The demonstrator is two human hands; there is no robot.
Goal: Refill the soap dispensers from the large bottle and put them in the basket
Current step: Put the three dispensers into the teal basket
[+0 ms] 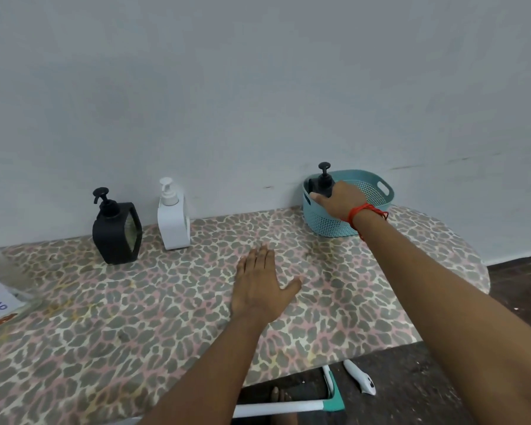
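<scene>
Black dispenser (323, 179) is being gripped by the right hand (341, 201), basket (322, 222) beneath it; left hand (259, 286) is lying flat, fingers straight.

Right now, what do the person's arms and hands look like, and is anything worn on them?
No sleeves or gloves are in view. At the wrist of the right hand sits a red thread bracelet, wound round more than once, with loose ends trailing. The left hand shows no ring, watch or band.
</scene>
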